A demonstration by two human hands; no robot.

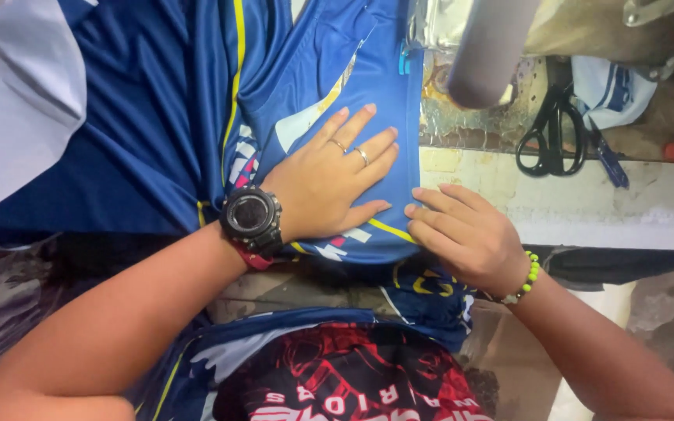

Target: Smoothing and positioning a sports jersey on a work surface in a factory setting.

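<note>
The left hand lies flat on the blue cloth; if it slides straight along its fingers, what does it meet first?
Likely the grey cylinder, past the blue cloth under the left hand; depth is unclear.

Left hand (329, 183): two thin rings; chunky black digital watch (252, 217) over a red band at the wrist. Right hand (462, 234): green and white bead bracelet (527, 277). Forearms bare, no sleeves.
</note>
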